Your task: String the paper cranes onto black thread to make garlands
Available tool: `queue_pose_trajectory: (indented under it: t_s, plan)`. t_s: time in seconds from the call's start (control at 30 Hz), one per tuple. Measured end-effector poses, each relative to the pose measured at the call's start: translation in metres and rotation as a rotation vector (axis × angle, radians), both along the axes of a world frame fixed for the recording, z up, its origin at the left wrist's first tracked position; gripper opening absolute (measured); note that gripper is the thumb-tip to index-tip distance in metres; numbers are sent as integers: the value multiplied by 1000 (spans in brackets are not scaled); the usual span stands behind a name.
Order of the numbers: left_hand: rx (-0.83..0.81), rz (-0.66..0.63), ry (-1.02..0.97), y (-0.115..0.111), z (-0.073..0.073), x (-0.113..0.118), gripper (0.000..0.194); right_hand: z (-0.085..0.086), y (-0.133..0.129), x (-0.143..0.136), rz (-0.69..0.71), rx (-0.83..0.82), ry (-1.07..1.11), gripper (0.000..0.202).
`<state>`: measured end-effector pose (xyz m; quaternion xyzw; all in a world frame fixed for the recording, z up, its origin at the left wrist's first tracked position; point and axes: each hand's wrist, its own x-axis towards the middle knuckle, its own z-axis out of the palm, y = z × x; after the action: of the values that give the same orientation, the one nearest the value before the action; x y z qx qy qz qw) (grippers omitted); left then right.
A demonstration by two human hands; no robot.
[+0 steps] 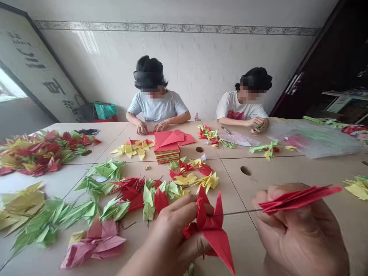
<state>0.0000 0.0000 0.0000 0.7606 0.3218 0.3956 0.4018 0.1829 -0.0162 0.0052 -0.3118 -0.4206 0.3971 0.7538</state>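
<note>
Nearest the camera, the right hand (301, 230) is holding one layered red paper piece (299, 198) at the near right, its grip pinching narrowly. To its left, the left hand (175, 226) is holding one pointed red paper piece (215, 226) above the table (238, 239), its grip closing around the base; at least three points are showing. One thin dark strand (243, 211) is stretching between the two pieces. At the near left, one pinkish-purple paper piece (100, 245) is lying beside green folded pieces (79, 211), which are overlapping too much to count. Farther off, one stack (167, 148) of red and yellow paper is standing at the middle, and one mixed heap (43, 153) is spreading at the left. One pen (226, 130) is lying right of the stack. At the far side, two co-workers are sitting: one in light blue (156, 105), one in white (228, 105), both handling paper.
</note>
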Motion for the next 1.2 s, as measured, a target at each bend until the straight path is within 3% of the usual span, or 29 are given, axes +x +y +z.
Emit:
queue_pose_trajectory:
  t_s: [0.23, 0.37, 0.57, 0.67, 0.87, 1.2]
  plan:
    - [94, 11, -59, -5, 7, -5, 13, 2, -4, -5, 29, -15, -53, 7]
    - [68, 36, -67, -6, 11, -4, 10, 5, -6, -12, 44, -53, -135, 13]
    - [40, 79, -114, -8, 3, -7, 8, 3, -8, -16, 81, -77, -296, 6]
    - [-22, 66, -166, -9, -1, -5, 7, 5, -7, -19, 130, -61, -367, 5]
    - [-161, 206, -317, -17, 3, 2, 8, 8, -7, -26, 80, -52, -442, 11]
    - [-269, 136, -356, -16, 0, 0, 18, 10, -4, -16, 125, 41, -654, 13]
